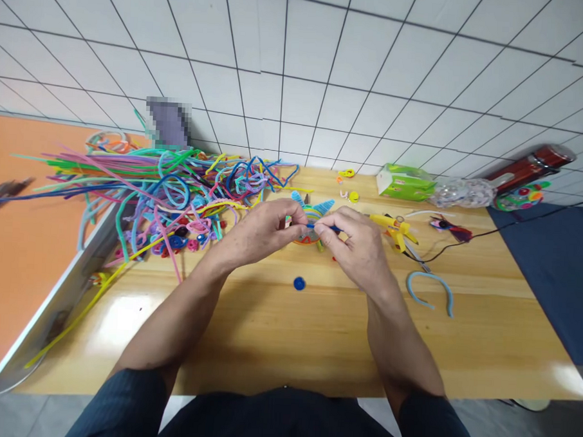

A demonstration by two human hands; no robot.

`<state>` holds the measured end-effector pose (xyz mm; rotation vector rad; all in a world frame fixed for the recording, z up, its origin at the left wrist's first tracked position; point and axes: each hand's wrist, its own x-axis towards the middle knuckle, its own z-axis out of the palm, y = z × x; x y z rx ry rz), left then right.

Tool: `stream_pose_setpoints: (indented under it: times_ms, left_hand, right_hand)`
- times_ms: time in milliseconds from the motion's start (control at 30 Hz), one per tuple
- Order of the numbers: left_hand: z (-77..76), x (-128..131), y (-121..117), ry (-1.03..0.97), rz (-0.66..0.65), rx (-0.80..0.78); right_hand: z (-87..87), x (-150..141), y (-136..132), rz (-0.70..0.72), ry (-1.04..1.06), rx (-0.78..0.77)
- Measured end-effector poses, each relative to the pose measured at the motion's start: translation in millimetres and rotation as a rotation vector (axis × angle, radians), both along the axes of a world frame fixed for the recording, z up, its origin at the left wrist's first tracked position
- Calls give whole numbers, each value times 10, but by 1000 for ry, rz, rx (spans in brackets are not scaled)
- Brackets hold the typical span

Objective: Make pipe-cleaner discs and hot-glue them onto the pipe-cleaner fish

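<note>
Over the middle of the wooden table (315, 335), my left hand (265, 227) and my right hand (353, 244) meet, both pinching a short dark blue pipe cleaner (320, 227) stretched between their fingertips. Right behind the hands lies a small craft piece (312, 214) made of coloured rings with light blue pointed ears. A small blue coil (299, 283) rests on the table just in front of the hands.
A big tangle of coloured pipe cleaners (167, 187) covers the left of the table. A yellow glue gun (395, 228) with a black cord lies to the right, a bent light blue pipe cleaner (431, 290) nearer. A green packet (404, 181) and a red cylinder (530, 168) stand by the tiled wall.
</note>
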<state>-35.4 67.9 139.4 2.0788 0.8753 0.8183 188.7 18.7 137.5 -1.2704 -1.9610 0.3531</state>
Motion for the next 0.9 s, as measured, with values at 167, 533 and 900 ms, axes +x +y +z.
stream_pose_setpoints:
  times_ms: [167,533,900]
  left_hand:
    - [2,7,2,73,-16,-8]
    - [-36,-6,30,-45,-34,2]
    - [-210,338,-25,-630,73,-475]
  right_hand:
    - [-20,-5,11,8,-37,-9]
    - [-24,-36,15,23,-25,-38]
    - [-68,-113,47,-17,301,-22]
